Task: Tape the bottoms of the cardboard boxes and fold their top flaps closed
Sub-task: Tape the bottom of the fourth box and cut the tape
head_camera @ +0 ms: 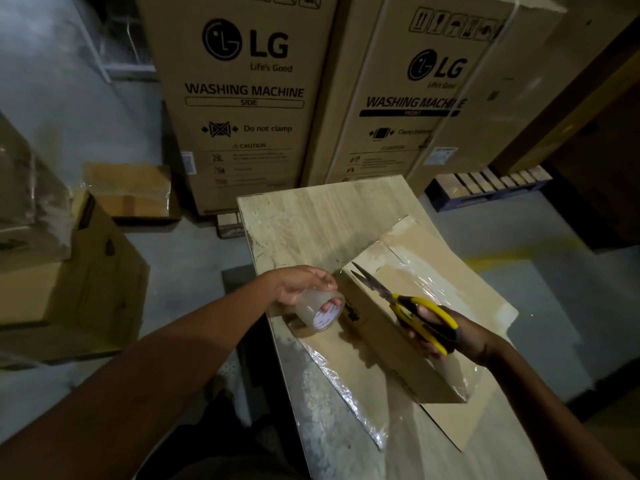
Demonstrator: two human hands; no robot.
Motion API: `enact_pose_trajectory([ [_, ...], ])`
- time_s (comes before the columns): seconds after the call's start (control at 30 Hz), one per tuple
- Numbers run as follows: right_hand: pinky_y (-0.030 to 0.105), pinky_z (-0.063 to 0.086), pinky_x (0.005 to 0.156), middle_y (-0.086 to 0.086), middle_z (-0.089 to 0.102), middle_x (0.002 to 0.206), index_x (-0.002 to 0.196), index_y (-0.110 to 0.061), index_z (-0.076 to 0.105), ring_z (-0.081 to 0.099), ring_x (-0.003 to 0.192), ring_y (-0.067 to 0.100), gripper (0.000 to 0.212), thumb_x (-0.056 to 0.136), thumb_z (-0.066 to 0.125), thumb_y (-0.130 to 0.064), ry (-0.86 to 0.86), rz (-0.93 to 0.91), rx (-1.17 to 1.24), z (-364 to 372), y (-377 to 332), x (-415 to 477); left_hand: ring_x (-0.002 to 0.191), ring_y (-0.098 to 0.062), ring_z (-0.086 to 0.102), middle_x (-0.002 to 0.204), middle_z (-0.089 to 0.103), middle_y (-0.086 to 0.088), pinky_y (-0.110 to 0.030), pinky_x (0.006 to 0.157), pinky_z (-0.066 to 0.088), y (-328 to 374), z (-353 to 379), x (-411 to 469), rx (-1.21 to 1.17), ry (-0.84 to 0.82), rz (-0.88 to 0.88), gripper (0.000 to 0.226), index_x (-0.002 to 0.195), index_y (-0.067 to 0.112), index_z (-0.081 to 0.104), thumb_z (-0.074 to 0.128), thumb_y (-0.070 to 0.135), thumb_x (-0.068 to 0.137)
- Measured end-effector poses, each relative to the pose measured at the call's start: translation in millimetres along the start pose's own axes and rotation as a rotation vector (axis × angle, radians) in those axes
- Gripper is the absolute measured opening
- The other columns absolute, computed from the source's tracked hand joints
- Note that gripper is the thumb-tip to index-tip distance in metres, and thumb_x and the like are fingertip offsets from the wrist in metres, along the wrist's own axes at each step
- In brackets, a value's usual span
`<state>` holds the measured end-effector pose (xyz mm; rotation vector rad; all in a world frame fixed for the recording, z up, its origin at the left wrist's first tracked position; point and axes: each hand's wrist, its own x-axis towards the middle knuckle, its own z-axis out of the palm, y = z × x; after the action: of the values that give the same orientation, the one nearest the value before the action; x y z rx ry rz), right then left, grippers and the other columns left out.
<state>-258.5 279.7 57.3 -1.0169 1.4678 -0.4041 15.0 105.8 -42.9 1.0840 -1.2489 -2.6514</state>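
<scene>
Both forearms are extended forward. A tape roll [318,311] is gripped by the left hand [298,282], fingers [327,307] hooked through its core; scissors [398,299] are held by the right hand [460,337].

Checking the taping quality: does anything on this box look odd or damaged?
Yes. The tape across the box is wrinkled rather than flat, and more crinkled tape runs along its near-left flap. The box lies askew on the table.

Scissors [412,308]: yellow/black handles. Tape roll [320,308]: clear w/ white core. Box [401,323]: brown. Washing-machine cartons [239,98]: tan w/ black print.
</scene>
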Motion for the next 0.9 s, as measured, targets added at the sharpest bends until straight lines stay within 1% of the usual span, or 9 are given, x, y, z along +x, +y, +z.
enact_pose_trajectory([
  [0.07,0.029,0.043,0.047,0.036,0.050,0.081,0.106,0.011,0.060,0.045,0.064,0.035,0.097,0.071,0.068,-0.078,-0.013,0.004,-0.020,0.1,-0.8,-0.4,0.067,-0.020,0.067,0.082,0.071,-0.013,-0.030,0.060,0.056,-1.9,-0.2,-0.5,-0.010,-0.004,-0.006,0.009,0.094,0.007,0.057,0.053,0.000,0.097],
  [0.13,0.028,0.042,0.047,0.028,0.051,0.077,0.101,0.012,0.061,0.046,0.060,0.031,0.096,0.070,0.068,-0.079,-0.031,0.017,-0.032,-1.2,-3.4,0.9,0.073,-0.022,0.066,0.088,0.068,-0.013,-0.032,0.069,0.055,-3.9,-2.4,1.5,0.005,0.018,-0.009,0.009,0.092,0.009,0.061,0.055,0.002,0.096],
  [0.2,0.027,0.040,0.047,0.025,0.051,0.071,0.097,0.011,0.062,0.047,0.055,0.027,0.093,0.072,0.066,-0.079,-0.071,0.026,-0.064,-2.5,-6.3,3.3,0.078,-0.023,0.064,0.089,0.067,-0.010,-0.033,0.074,0.051,-5.3,-3.9,2.5,0.010,0.040,-0.020,0.009,0.090,0.011,0.064,0.058,0.008,0.096],
  [0.33,0.026,0.039,0.046,0.025,0.050,0.068,0.094,0.010,0.062,0.047,0.050,0.025,0.091,0.073,0.066,-0.078,-0.111,0.031,-0.088,-5.7,-10.1,5.4,0.080,-0.022,0.064,0.088,0.069,-0.008,-0.031,0.074,0.053,-3.7,-3.1,1.1,0.010,0.055,-0.021,0.008,0.089,0.012,0.064,0.059,0.011,0.096],
  [0.4,0.025,0.040,0.046,0.024,0.050,0.068,0.094,0.011,0.062,0.047,0.049,0.024,0.092,0.071,0.067,-0.079,-0.114,0.037,-0.093,-6.7,-10.9,6.2,0.082,-0.023,0.065,0.090,0.069,-0.009,-0.033,0.076,0.052,-4.2,-4.2,2.5,0.017,0.059,-0.013,0.001,0.090,0.012,0.065,0.065,0.012,0.090],
  [0.47,0.026,0.040,0.047,0.024,0.050,0.069,0.094,0.010,0.062,0.047,0.050,0.025,0.092,0.071,0.067,-0.079,-0.115,0.045,-0.099,-5.9,-11.4,7.5,0.082,-0.023,0.064,0.092,0.068,-0.010,-0.034,0.078,0.051,-5.1,-6.2,4.8,0.009,0.051,-0.010,0.007,0.089,0.012,0.066,0.069,0.014,0.083],
  [0.6,0.027,0.037,0.047,0.025,0.049,0.071,0.094,0.010,0.060,0.046,0.050,0.024,0.092,0.072,0.066,-0.079,-0.112,0.044,-0.106,-4.6,-11.7,10.0,0.077,-0.023,0.066,0.090,0.070,-0.012,-0.033,0.074,0.056,-7.0,-5.1,5.7,-0.064,0.027,-0.012,0.002,0.090,0.010,0.065,0.063,0.009,0.090],
  [0.73,0.026,0.037,0.045,0.022,0.048,0.067,0.092,0.011,0.059,0.045,0.046,0.023,0.089,0.075,0.065,-0.076,-0.142,0.041,-0.074,-7.0,-10.2,6.0,0.082,-0.024,0.065,0.091,0.069,-0.010,-0.034,0.079,0.052,-10.2,-7.1,7.7,-0.048,0.037,-0.009,0.009,0.090,0.012,0.067,0.070,0.014,0.082],
  [0.9,0.025,0.042,0.045,0.019,0.052,0.066,0.091,0.011,0.060,0.048,0.046,0.023,0.095,0.068,0.067,-0.081,-0.142,0.085,-0.123,-7.1,-8.0,5.1,0.080,-0.024,0.064,0.091,0.070,-0.012,-0.033,0.077,0.052,-8.9,-7.9,6.9,-0.042,0.026,-0.015,0.002,0.090,0.011,0.067,0.065,0.012,0.090],
])
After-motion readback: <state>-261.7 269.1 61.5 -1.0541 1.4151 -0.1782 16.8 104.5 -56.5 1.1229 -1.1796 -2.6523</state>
